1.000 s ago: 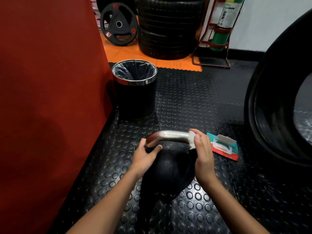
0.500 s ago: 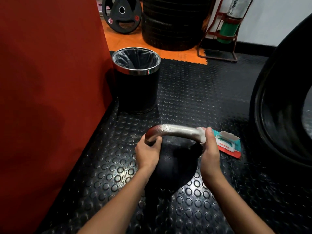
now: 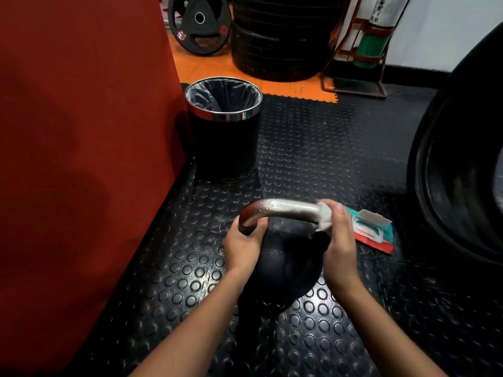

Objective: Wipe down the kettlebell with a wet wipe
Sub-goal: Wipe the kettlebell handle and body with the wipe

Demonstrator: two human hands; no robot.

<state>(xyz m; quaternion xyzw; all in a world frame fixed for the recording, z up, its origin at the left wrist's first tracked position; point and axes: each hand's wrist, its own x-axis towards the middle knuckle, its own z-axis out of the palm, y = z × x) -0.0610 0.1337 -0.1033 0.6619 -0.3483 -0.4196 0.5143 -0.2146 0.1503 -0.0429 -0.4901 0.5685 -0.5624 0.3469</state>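
With the left hand (image 3: 243, 247) gripping the kettlebell (image 3: 288, 263) handle and the right hand (image 3: 339, 240) pinching the wet wipe (image 3: 324, 217) around it, the wipe could bunch and slip off.

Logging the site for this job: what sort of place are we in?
Most likely a gym: a kettlebell on studded rubber flooring, a weight plate and stacked tyres behind.

The kettlebell (image 3: 285, 257) has a black body and a silvery, speckled handle, and the wet wipe (image 3: 324, 217) wrapped on that handle is white. The floor mat (image 3: 313, 164) is black with a raised pattern of round studs, giving way to orange tiles (image 3: 209, 66) farther back, beside a red wall panel (image 3: 81, 131). The bin (image 3: 224, 129) is black with a shiny chrome rim and a dark liner, and the wipes pack (image 3: 377, 234) is teal and red with a white flap.
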